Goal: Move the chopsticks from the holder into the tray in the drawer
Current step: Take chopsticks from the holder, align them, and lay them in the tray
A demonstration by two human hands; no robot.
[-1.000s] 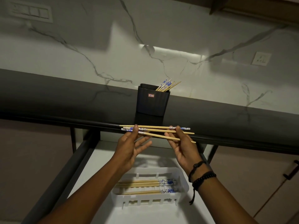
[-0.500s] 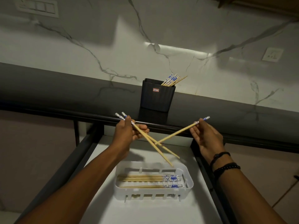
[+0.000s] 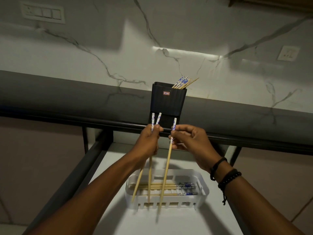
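A black holder (image 3: 168, 100) stands on the dark counter with several chopsticks (image 3: 183, 82) leaning out of its right corner. My left hand (image 3: 149, 141) grips two chopsticks (image 3: 149, 177) near their blue-patterned tops, tips pointing down toward me. My right hand (image 3: 191, 141) pinches a single chopstick (image 3: 166, 168), also hanging nearly upright. Below both hands, a white slotted tray (image 3: 201, 185) sits in the open drawer with several chopsticks (image 3: 159, 186) lying flat in it, patterned ends to the right.
The drawer's white floor (image 3: 169, 221) stretches toward me between dark side rails (image 3: 88, 160). The counter's black front edge (image 3: 254, 139) runs just behind my hands. A marble wall with a switch plate (image 3: 42, 12) and a socket (image 3: 288, 53) rises behind.
The chopsticks were held level between both hands, then split: two in the left, one in the right. They have swung from slanted and crossing to nearly upright, tips over the tray.
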